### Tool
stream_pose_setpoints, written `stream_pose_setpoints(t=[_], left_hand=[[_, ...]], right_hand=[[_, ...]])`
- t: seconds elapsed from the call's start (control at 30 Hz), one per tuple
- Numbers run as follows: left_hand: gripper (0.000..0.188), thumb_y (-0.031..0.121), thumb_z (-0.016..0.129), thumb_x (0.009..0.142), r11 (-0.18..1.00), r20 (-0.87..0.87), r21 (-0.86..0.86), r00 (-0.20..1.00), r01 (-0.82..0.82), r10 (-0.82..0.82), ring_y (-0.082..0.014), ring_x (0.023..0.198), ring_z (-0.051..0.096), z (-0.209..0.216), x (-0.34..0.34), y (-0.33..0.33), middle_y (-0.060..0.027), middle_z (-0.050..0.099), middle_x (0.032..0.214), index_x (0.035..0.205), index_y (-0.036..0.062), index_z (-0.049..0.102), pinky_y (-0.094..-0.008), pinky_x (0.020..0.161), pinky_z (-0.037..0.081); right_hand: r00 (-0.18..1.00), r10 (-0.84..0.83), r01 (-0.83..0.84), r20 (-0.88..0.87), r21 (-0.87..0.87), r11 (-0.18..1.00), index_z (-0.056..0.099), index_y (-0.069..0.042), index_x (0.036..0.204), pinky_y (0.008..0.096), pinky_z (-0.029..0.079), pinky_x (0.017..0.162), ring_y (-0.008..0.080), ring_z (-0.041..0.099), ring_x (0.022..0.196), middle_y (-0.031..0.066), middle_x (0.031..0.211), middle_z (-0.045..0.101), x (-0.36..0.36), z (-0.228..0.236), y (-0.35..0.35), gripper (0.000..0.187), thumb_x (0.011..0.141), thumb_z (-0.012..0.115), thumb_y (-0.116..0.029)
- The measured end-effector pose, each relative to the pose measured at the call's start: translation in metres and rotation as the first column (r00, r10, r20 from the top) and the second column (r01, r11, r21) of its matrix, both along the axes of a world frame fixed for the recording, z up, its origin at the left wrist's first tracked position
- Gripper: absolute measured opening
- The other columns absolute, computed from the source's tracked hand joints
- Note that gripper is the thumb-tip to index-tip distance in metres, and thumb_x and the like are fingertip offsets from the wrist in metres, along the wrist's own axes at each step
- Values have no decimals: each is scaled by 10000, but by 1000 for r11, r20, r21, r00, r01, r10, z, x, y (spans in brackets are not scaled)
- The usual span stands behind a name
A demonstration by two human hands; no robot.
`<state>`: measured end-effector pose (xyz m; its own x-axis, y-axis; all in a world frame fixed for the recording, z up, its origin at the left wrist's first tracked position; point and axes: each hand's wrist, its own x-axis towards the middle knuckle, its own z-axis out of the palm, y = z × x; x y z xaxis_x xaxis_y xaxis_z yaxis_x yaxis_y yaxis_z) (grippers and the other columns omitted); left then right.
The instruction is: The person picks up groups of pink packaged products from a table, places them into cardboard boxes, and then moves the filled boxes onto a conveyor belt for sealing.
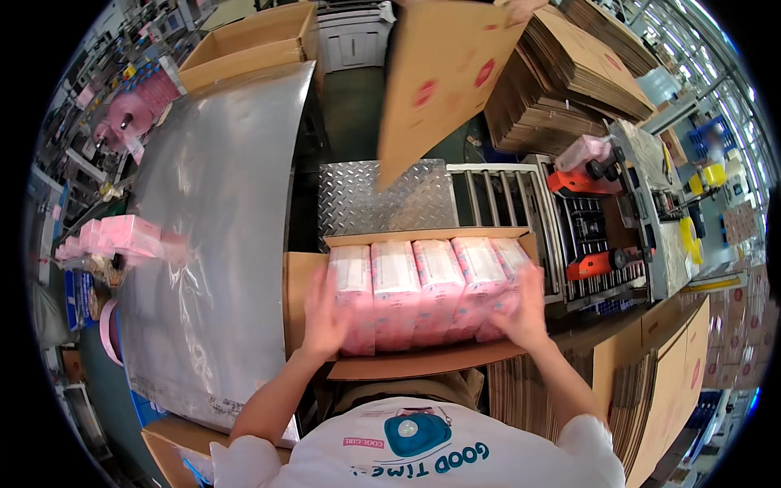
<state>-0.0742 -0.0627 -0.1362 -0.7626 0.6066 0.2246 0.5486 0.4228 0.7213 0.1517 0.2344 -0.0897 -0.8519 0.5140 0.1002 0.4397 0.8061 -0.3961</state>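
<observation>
A row of several pink-and-white plastic-wrapped soft packs (pixel 419 305), which look like tissue packs, stands side by side at the mouth of an open cardboard box (pixel 431 368). Against the row's left end presses my left hand (pixel 328 317), fingers stretched and blurred. My right hand (pixel 521 313) bears on the right end, with its fingers along the last pack. Between them the two hands clasp the row. Box flaps show on the left, far and near sides; the packs hide the box's inside.
A shiny metal chute (pixel 220 220) slopes at left, with more pink packs (pixel 130 234) at its far side. Ahead lie a diamond-plate platform (pixel 382 199) and rollers (pixel 496 195). Another person's hand (pixel 521 8) holds a cardboard sheet (pixel 447 73). Flattened cartons (pixel 651 398) stand at right.
</observation>
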Motion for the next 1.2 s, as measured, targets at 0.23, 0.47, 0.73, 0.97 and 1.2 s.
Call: stream_pose_setpoints(t=[0.23,0.47,0.73,0.97,1.2], left_hand=[[643,456,597,780,742,96,-603,950,292,-296,-273,1318,261,-38,-39,78,-66,340,1413,1334,196,400,-570,940,277],[686,368,586,799,787,122,-555,962,270,-243,-278,1321,265,-91,-27,89,-64,332,1416,1372,95,326,-652,983,175],[484,248,580,862,922,544,-31,768,-385,339,-224,1196,426,-90,65,-71,-127,485,1260,1273,26,452,-349,981,341],[564,305,631,811,943,430,-52,845,-328,318,-280,1229,392,-91,113,-46,-172,435,1303,1252,7,446,-397,1028,302],[680,233,625,820,970,708,49,693,-238,134,-206,1171,479,-8,81,0,-175,482,1276,1352,-26,289,-297,976,374]], right_hand=[[755,-14,185,655,-193,964,276,-91,1400,698,83,1000,365,56,1385,125,1485,188,-116,-68,19,983,694,509,-734],[937,116,44,330,-442,896,371,-75,1363,470,250,1063,328,273,1328,141,1424,333,-75,-135,65,775,772,598,-522],[760,-225,286,609,-3,958,653,0,838,479,486,756,401,613,831,240,852,634,58,-41,87,392,744,608,-378],[947,-60,128,315,-203,971,638,14,809,469,466,654,407,594,748,246,755,603,86,-29,160,249,751,592,-224],[860,-71,252,506,-299,920,641,27,833,387,495,675,351,629,747,206,771,640,111,-31,133,333,724,608,-286]])
